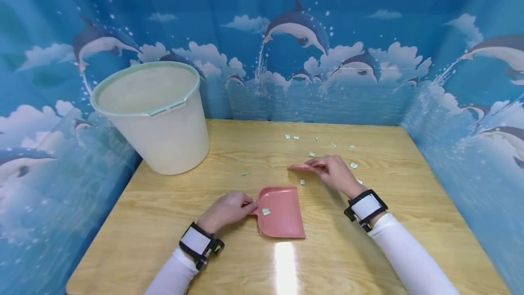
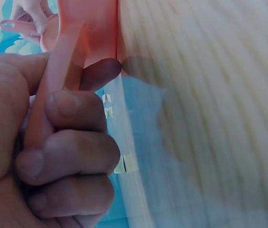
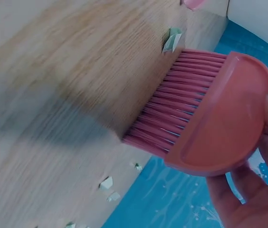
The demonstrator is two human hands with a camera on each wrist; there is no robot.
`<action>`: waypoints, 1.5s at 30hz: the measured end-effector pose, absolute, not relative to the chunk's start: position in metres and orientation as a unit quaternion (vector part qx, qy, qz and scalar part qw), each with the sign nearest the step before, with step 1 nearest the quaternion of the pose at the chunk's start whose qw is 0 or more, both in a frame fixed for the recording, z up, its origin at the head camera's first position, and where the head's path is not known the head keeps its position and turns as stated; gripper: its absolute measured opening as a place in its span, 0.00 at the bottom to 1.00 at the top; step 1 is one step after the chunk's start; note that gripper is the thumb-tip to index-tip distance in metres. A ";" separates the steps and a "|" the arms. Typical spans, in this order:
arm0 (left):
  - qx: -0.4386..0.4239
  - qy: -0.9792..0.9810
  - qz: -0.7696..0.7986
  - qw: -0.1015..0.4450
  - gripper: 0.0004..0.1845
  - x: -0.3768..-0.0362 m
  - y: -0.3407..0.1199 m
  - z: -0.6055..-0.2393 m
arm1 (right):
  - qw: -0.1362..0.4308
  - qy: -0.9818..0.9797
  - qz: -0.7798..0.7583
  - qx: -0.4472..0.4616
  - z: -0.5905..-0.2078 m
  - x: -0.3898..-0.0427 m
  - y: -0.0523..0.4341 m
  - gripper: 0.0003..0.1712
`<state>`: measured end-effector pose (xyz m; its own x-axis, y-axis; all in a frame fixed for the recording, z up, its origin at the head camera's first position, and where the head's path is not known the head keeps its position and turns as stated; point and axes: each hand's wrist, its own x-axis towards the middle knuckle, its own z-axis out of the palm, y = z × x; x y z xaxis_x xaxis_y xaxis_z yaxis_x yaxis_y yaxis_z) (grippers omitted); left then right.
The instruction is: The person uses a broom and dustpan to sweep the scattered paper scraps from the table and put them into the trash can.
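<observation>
A pink dustpan (image 1: 284, 220) lies on the wooden table, its wide mouth facing right. My left hand (image 1: 228, 211) grips its handle (image 2: 60, 71), fingers curled around it in the left wrist view. One pale green paper scrap (image 1: 266, 211) is in the pan. Further back and to the right, my right hand (image 1: 335, 174) holds a pink hand brush (image 3: 219, 114) by its rounded body. The bristles (image 3: 177, 102) point at the tabletop, their tips right at the wood. Close to one end of them sits a folded scrap (image 3: 172, 40).
Several more paper scraps (image 1: 354, 165) are scattered behind and around the brush, and one scrap (image 1: 244, 174) lies left of it. A large white bucket (image 1: 176, 135) with a pale green rim stands at the back left. Dolphin-print curtains (image 1: 254, 90) enclose the table (image 1: 163, 222) at the back and sides.
</observation>
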<state>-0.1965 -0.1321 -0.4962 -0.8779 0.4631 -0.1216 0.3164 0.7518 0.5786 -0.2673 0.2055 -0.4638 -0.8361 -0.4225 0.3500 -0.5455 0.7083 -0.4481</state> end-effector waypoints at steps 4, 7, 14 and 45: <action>0.215 0.928 0.276 0.128 0.14 -0.197 -0.131 -0.497 | 0.106 -0.922 0.260 0.266 -0.463 -0.256 0.213 0.08; 0.212 0.928 0.277 0.131 0.14 -0.197 -0.132 -0.498 | 0.108 -0.926 0.248 0.262 -0.460 -0.247 0.218 0.07; 0.218 0.925 0.285 0.128 0.14 -0.195 -0.133 -0.497 | 0.120 -0.933 0.230 0.249 -0.458 -0.219 0.231 0.05; 0.218 0.930 0.268 0.125 0.14 -0.194 -0.132 -0.496 | 0.142 -0.899 0.309 0.277 -0.451 -0.187 0.183 0.03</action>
